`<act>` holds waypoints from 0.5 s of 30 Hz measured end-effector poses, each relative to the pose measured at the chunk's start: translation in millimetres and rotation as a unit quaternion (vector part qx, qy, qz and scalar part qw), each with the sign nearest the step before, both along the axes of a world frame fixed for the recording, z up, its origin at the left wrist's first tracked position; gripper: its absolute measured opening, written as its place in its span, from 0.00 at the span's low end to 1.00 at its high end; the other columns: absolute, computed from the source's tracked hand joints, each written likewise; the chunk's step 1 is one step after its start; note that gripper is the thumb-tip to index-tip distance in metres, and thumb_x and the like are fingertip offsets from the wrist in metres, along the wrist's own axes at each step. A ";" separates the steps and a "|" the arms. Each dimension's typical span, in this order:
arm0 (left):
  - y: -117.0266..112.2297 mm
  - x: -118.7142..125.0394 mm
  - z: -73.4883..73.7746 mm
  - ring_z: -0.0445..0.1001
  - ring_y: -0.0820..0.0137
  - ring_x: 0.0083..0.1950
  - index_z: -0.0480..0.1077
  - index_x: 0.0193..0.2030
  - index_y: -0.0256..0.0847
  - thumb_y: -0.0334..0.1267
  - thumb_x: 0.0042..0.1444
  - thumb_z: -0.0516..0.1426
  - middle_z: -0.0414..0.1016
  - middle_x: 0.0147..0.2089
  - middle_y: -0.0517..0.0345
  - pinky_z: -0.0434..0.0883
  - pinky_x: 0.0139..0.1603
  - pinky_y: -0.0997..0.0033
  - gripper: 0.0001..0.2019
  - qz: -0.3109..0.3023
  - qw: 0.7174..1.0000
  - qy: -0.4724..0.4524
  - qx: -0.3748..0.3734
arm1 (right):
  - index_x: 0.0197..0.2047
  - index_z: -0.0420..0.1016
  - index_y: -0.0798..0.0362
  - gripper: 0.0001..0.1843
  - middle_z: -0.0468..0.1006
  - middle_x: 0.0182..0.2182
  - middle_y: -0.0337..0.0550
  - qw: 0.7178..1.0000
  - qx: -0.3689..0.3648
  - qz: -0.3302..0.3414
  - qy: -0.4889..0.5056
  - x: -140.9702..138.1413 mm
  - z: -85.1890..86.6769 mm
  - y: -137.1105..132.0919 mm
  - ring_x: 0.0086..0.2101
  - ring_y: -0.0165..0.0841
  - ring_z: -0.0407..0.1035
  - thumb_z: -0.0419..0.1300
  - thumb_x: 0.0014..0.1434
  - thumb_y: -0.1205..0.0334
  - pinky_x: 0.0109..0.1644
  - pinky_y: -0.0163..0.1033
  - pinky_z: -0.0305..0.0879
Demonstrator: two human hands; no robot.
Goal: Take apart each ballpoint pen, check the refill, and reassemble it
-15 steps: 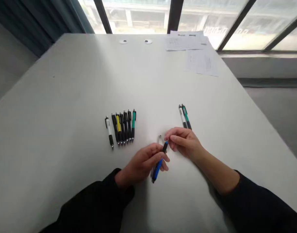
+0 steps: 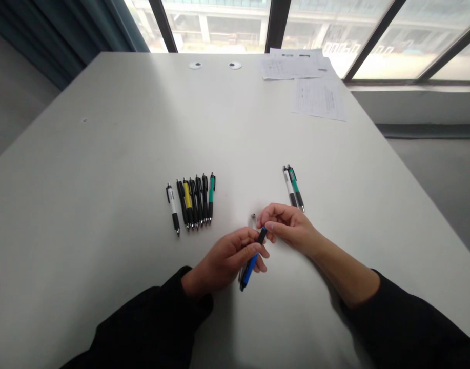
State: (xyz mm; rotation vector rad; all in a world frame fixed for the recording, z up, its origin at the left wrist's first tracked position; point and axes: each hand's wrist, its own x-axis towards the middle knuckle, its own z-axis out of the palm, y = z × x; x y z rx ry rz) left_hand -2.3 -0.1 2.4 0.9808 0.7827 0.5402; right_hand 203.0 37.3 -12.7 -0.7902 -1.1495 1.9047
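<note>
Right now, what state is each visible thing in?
Slim blue-and-black pen: slanted
Left hand: pinching that pen
Right hand: fingers bent at that pen's upper end, contact unclear
Slim grey object: mostly hidden
Row of black, yellow and green pens: lying together
White-and-black pen: lying left of that row
Paired white and green black-gripped pens: lying side by side
White paper sheets: lying flat

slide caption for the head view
Left hand holding a blue pen, right hand at one end, white table below.

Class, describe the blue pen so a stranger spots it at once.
Over the white table, find the person's left hand. It holds the blue pen, one end at the right hand; no other pen in view has a blue barrel.
</note>
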 end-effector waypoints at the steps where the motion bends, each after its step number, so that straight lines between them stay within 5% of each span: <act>1: 0.0 -0.2 0.4 0.78 0.70 0.33 0.72 0.42 0.32 0.49 0.64 0.59 0.79 0.31 0.50 0.73 0.35 0.74 0.17 -0.001 1.000 -0.005 0.001 | 0.38 0.77 0.56 0.10 0.78 0.32 0.43 1.000 0.007 0.009 -0.006 1.0 -0.1 -0.5 0.25 0.25 0.69 0.69 0.60 0.58 0.28 0.30 0.66; 4: -0.1 -0.8 0.8 0.79 0.70 0.34 0.72 0.42 0.32 0.48 0.64 0.59 0.79 0.32 0.50 0.74 0.36 0.74 0.17 -0.004 1.000 -0.020 0.004 | 0.40 0.78 0.56 0.12 0.77 0.30 0.42 0.999 0.029 0.015 -0.018 2.0 0.2 -2.9 0.26 0.26 0.68 0.67 0.61 0.55 0.29 0.31 0.65; 8: -0.8 -0.6 -1.2 0.78 0.71 0.34 0.72 0.42 0.32 0.46 0.63 0.61 0.79 0.32 0.51 0.73 0.36 0.75 0.15 0.002 0.999 -0.040 -0.012 | 0.45 0.75 0.54 0.14 0.73 0.24 0.37 0.990 0.059 -0.075 -0.100 -3.0 3.2 -7.4 0.23 0.27 0.66 0.58 0.68 0.52 0.27 0.33 0.63; 12: -0.9 0.5 -4.3 0.79 0.71 0.34 0.71 0.42 0.33 0.44 0.60 0.63 0.80 0.34 0.51 0.74 0.38 0.73 0.14 0.017 0.997 -0.071 -0.029 | 0.50 0.76 0.53 0.11 0.73 0.23 0.36 0.928 0.180 -0.118 -0.303 -10.1 6.2 -9.7 0.22 0.28 0.65 0.57 0.66 0.63 0.29 0.35 0.65; 15: -0.3 1.2 -5.5 0.79 0.71 0.34 0.70 0.41 0.34 0.44 0.59 0.65 0.80 0.33 0.52 0.74 0.38 0.73 0.14 0.021 0.996 -0.082 -0.037 | 0.53 0.77 0.53 0.16 0.82 0.38 0.46 0.876 0.288 -0.101 -0.374 -14.3 5.2 -8.8 0.34 0.33 0.75 0.58 0.63 0.69 0.42 0.40 0.72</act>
